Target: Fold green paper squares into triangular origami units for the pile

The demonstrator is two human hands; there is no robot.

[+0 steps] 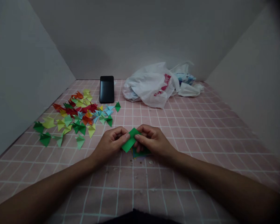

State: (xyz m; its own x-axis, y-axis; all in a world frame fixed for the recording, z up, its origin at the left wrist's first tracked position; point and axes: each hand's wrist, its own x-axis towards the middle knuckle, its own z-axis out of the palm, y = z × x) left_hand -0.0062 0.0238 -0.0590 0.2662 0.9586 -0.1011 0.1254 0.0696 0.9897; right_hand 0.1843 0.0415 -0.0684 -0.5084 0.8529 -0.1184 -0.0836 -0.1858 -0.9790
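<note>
A small green piece of paper (130, 142) is held up between both hands, tilted so that one corner points away from me. My left hand (115, 140) pinches its left edge between thumb and curled fingers. On the opposite edge, my right hand (152, 140) grips it the same way, thumb on top. Beneath the right hand lies a stack of paper sheets (141, 153), green on top with blue and yellow edges showing; the hand hides part of it. Whether the held paper is folded I cannot tell.
Several folded paper cranes (79, 127) in green, yellow, red, orange and blue spread over the left side of the pink checked cloth (200, 130). A black phone (106, 89) lies behind them. White plastic bags (151, 84) sit at the back, near the wall.
</note>
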